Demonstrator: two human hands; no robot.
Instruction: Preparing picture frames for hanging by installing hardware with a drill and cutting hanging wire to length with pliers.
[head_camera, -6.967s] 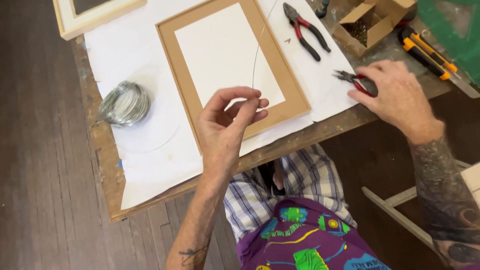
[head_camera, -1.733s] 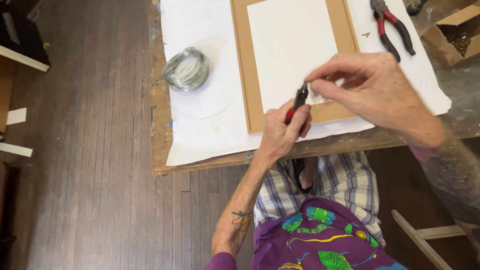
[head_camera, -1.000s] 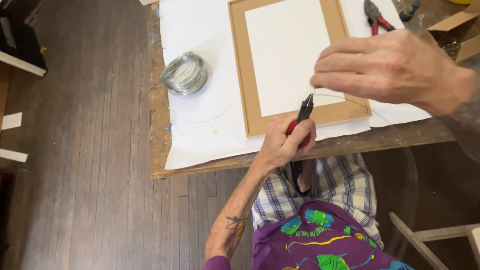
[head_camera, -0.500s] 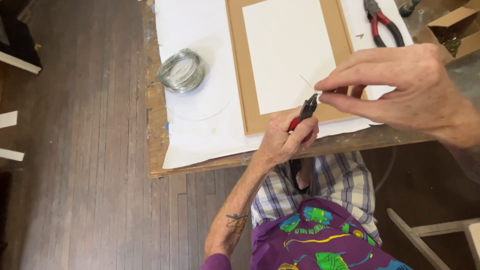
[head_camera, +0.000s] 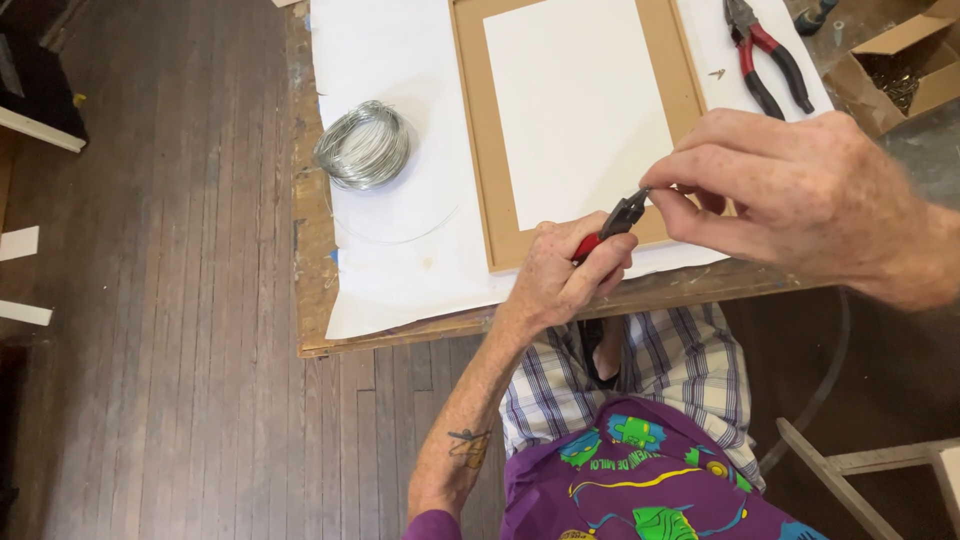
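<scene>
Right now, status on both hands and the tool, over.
Left hand gripping small red-handled pliers. Right hand pinching at the plier tip, wire too thin to see. Wire coil, picture frame on table, nothing obstructing.

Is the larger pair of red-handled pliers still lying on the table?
Yes: the larger red-handled pliers lie on the white paper beside the frame, touched by neither hand.

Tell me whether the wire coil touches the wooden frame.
Apart. The head view shows the wire coil lying left of the wooden frame, with bare white paper between them.
</scene>
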